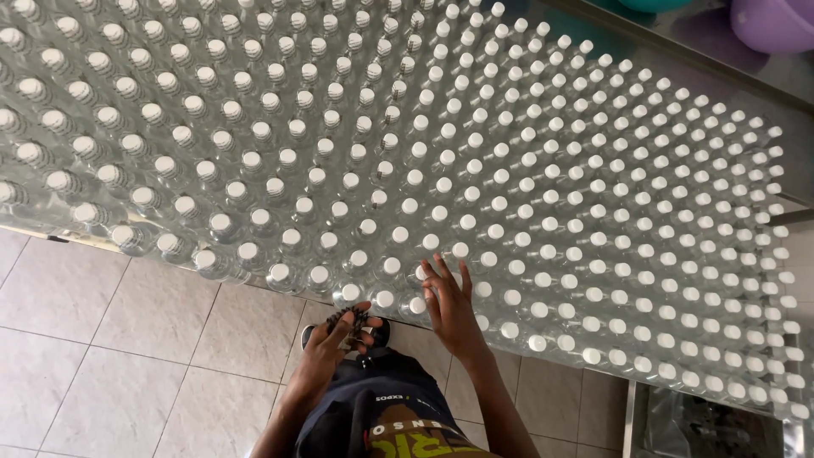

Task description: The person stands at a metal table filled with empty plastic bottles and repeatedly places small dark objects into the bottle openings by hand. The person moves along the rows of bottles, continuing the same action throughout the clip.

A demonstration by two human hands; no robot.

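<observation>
Tabletop bottles (475, 203) crowd beneath both hands (449, 307).

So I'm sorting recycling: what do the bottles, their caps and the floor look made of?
Small clear bottles: probably transparent plastic, glossy, with highlights and see-through walls; glass is possible. Round white caps: opaque matte plastic, apparently. Pale beige floor: glazed ceramic tile, judging by its grout lines and mild sheen.
</observation>
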